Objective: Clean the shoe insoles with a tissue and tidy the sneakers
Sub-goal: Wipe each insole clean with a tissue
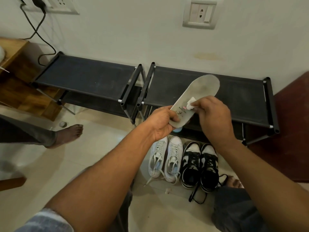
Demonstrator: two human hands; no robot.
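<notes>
Mid-wipe, judging by the pose: grips the heel end of the insole (197, 96) in the left hand (163, 122), above the near edge of the right shoe rack (234, 97); pinches a tissue (190, 102) in the right hand (212, 118), pressed on the printed heel area; toe end greyish, probably unwiped; white sneakers (165, 158) and black-and-white sneakers (199, 164) side by side on the near floor, laces loose; reinsertion and tidying apparently outstanding.
</notes>
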